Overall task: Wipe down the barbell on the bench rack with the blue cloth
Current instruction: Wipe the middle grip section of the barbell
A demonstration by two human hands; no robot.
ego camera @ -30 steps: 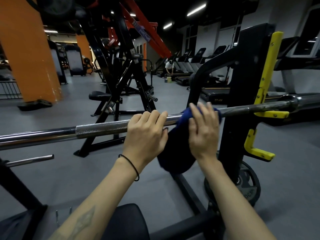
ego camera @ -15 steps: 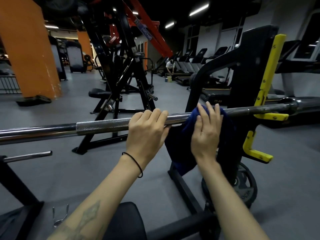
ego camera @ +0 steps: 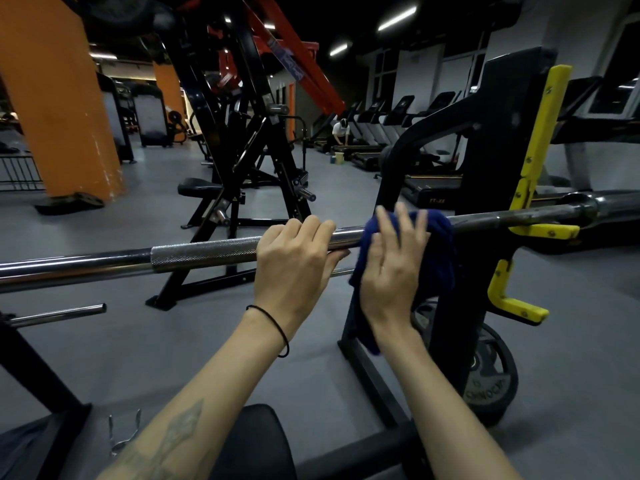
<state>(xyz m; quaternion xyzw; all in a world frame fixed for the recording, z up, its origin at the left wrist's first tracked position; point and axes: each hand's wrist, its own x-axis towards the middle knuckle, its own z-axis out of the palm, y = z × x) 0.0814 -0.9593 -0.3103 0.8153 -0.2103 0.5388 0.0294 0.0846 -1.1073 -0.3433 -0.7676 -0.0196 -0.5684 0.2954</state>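
Barbell [ego camera: 204, 252] gripped by left hand [ego camera: 294, 261]; right hand [ego camera: 391, 268], fingers spread, presses blue cloth [ego camera: 440, 258]; grey gym floor [ego camera: 138, 209]

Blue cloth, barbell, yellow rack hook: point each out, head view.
blue cloth [ego camera: 437, 258], head view, fold draped over the bar.
barbell [ego camera: 204, 252], head view, knurled section left of the hands.
yellow rack hook [ego camera: 543, 231], head view, ledge under the bar.
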